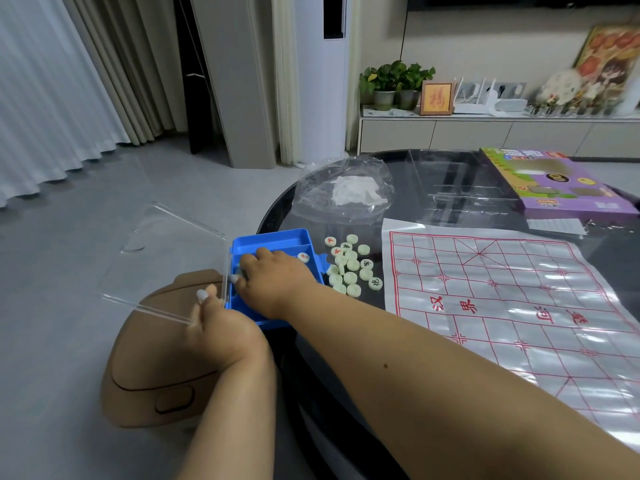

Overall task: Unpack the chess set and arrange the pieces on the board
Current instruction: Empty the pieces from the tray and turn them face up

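A blue plastic piece box (277,239) stands at the left edge of the dark round table (433,174), its clear hinged lid (162,258) swung open to the left. My left hand (221,323) grips the box's near left corner beside the lid. My right hand (273,278) reaches inside the box, fingers curled on pieces I cannot see well. One round pale piece (303,257) lies in the box. Several pale round pieces (351,266) lie heaped on the table just right of the box. The plastic board sheet (502,306) with red lines lies spread at the right.
A clear plastic bag with white paper (346,188) lies behind the pieces. A clear packaging tray (460,181) and the purple game box (550,183) lie at the table's far right. A brown stool (152,358) stands on the floor under my left hand.
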